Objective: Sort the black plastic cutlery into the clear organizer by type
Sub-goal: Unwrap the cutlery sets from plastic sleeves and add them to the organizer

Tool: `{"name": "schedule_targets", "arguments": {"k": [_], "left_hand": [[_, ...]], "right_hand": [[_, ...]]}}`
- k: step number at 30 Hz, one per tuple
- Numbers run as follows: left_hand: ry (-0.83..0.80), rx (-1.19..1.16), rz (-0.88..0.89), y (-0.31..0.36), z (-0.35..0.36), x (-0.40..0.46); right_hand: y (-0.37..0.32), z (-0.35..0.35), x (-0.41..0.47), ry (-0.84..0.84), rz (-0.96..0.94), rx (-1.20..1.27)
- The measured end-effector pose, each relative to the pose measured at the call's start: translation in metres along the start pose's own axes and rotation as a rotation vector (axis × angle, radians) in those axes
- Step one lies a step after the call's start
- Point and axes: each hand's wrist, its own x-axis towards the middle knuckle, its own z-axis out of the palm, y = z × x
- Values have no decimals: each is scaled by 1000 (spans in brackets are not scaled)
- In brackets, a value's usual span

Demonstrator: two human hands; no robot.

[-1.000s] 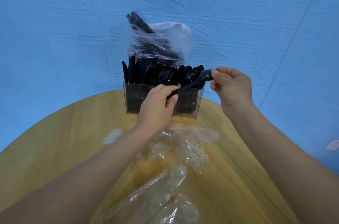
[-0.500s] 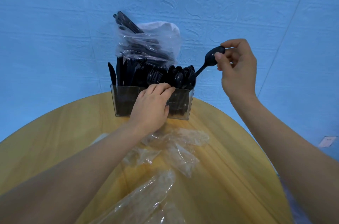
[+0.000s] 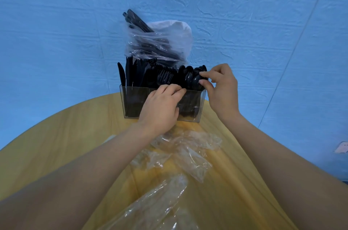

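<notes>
The clear organizer [image 3: 131, 98] stands at the far edge of the round wooden table [image 3: 56, 135]. Black knives [image 3: 130, 73] fill its left compartment, forks [image 3: 163, 77] the middle and spoons [image 3: 188, 78] the right. My right hand [image 3: 221, 88] pinches the bowl of a black spoon [image 3: 196, 80] standing in the right compartment. My left hand [image 3: 162, 108] rests against the organizer's front wall with its fingers curled over the rim. Behind the organizer stands a clear plastic bag [image 3: 160, 41] holding more black cutlery.
Several empty clear plastic wrappers [image 3: 188, 152] lie crumpled on the table between my forearms, and more wrappers [image 3: 150, 209] lie near the front edge. A blue textured wall [image 3: 263, 41] rises right behind the table.
My right hand has brought the spoon down from the air at the upper right into the right compartment. My left hand has stayed on the organizer's front.
</notes>
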Motion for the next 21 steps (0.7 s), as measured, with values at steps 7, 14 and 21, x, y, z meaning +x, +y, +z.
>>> {"name": "schedule_targets", "arguments": {"k": [7,14,21], "left_hand": [[-67,-56,29,-5,-9,-3],[-145,-189,14,-20,-23,-57],[-437,-267,-28,-55,-31,-98]], "right_hand": [[-14,-2,-15,-131,11,-138],[-35,-9,-76,-377,187,-95],[-47,-11,-97,-854,321,-296]]}}
